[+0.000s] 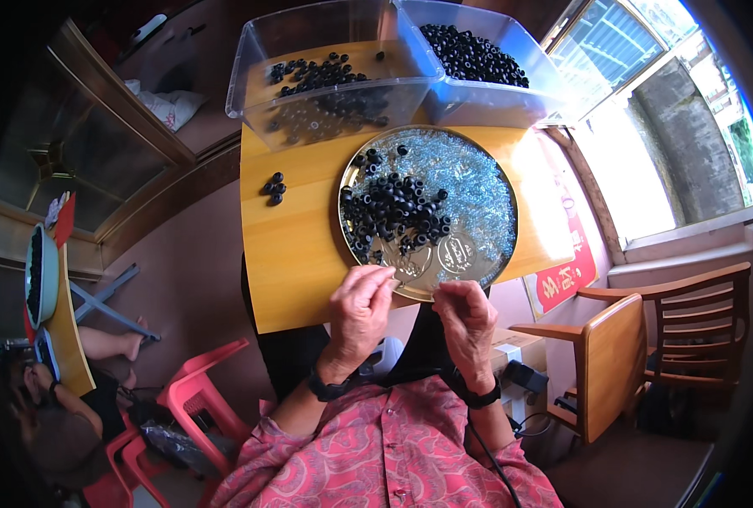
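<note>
Over the near rim of a round shiny metal tray point(454, 254), both my hands are raised side by side, a small gap between them. My left hand point(362, 306) pinches thumb and fingers together at the tray's lower left edge. Likewise my right hand point(466, 317) is closed in a pinch just right of the tray's near edge. Whatever sits between the fingertips is too small to make out. Small black ring-like pieces point(398, 207) are heaped on the tray's left side. Tiny clear pale-blue pieces point(474, 182) spread over its right and far parts.
Several loose black pieces point(275, 189) lie on the yellow wooden table point(287, 262). Behind the tray stand two clear plastic bins point(309, 30) with more black pieces. Wooden chairs point(614, 364) are at right, a red plastic stool point(199, 381) at left. Another person point(67, 423) sits far left.
</note>
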A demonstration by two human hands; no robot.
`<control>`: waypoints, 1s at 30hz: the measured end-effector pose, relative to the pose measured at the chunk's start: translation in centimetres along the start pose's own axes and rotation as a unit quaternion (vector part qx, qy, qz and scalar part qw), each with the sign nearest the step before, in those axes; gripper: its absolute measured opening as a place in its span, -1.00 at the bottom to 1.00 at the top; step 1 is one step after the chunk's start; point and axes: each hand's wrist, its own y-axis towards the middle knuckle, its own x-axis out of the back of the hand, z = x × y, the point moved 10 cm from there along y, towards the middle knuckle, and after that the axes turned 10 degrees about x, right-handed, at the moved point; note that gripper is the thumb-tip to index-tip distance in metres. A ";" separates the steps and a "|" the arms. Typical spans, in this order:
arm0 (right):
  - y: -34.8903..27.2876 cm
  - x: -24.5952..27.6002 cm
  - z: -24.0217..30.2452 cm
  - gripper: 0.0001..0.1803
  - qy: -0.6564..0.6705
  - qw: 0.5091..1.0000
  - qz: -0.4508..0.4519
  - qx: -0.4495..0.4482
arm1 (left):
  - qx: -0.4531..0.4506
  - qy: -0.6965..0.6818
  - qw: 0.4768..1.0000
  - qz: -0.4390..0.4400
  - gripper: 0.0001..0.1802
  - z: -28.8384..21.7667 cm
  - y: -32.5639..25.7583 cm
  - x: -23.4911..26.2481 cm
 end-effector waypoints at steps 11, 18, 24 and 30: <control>-0.7 -0.5 -0.8 -0.79 0.064 0.997 -0.023 -0.048 | 0.089 0.028 0.996 -0.015 -0.84 3.3 -0.8 5.8; -1.0 -0.8 -0.9 -0.86 0.031 0.998 0.007 -0.047 | 0.122 0.040 0.991 0.034 -0.73 3.8 -1.0 4.2; -0.9 -1.3 -0.2 -0.86 0.037 0.998 0.018 -0.047 | -0.021 0.171 0.985 0.030 -0.77 2.0 -0.8 3.2; -1.1 -1.6 0.7 -0.88 0.067 0.996 0.028 -0.045 | 0.344 -0.420 0.815 0.201 -0.74 6.1 -3.2 -0.1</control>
